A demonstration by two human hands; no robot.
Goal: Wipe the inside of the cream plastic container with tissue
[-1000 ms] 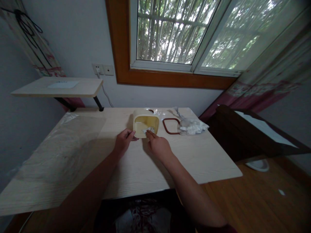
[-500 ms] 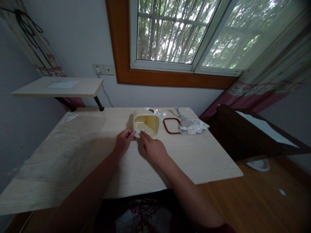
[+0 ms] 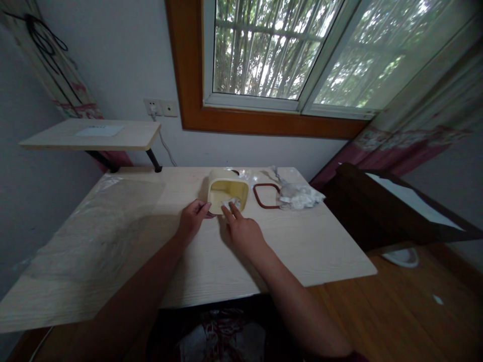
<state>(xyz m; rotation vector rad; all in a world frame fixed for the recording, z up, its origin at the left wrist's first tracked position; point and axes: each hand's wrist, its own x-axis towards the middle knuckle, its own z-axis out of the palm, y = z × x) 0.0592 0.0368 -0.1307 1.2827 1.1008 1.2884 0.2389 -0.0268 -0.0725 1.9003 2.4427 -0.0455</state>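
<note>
A cream-coloured container (image 3: pixel 227 176) lies on the table with its open side facing me, its inside yellowish. My left hand (image 3: pixel 193 217) pinches its lower left rim between thumb and fingers. At the lower right of the opening, my right hand (image 3: pixel 243 229) has its fingertips on a small whitish crumpled piece (image 3: pixel 231 202), with two fingers spread. To the right lies a reddish-brown rounded frame (image 3: pixel 257 196), and beside it a clear plastic bag (image 3: pixel 300 196) of white pieces.
The pale wooden table (image 3: pixel 320 246) carries a thin clear plastic sheet (image 3: pixel 101 226) on the left. A small raised shelf (image 3: pixel 56 136) stands at the back left. Dark furniture (image 3: pixel 362 216) is beyond the right edge, and a window is behind.
My right hand has moved slightly right along the container's opening, and the whitish piece has shifted right with it. My left hand stays at the rim.
</note>
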